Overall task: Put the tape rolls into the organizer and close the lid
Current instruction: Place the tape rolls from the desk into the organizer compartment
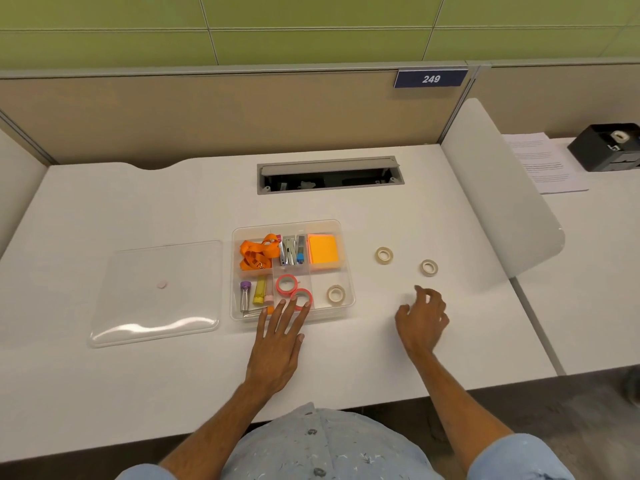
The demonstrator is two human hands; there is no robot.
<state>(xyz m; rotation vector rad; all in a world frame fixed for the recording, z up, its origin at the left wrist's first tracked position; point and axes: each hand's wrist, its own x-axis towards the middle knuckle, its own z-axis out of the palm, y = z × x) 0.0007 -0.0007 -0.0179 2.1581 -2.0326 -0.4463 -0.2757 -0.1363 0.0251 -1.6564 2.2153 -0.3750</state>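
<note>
A clear plastic organizer (pixel 349 271) stands mid-table with its lid off. Its front middle compartment holds two pink tape rolls (pixel 286 284) (pixel 302 297); its front right one holds a beige tape roll (pixel 336 294). Two more beige tape rolls (pixel 384 255) (pixel 429 268) lie on the table to the right of the organizer. The clear lid (pixel 156 292) lies flat to the left. My left hand (pixel 278 344) rests flat against the organizer's front edge, fingertips at the nearer pink roll. My right hand (pixel 422 317) hovers open, empty, just below the rightmost beige roll.
The organizer also holds an orange lanyard (pixel 258 254), staplers (pixel 291 251), orange sticky notes (pixel 323 252) and small tubes (pixel 252 294). A cable tray opening (pixel 329 174) is at the back. A white divider (pixel 498 188) bounds the right side; papers and a black tape dispenser (pixel 606 147) lie beyond.
</note>
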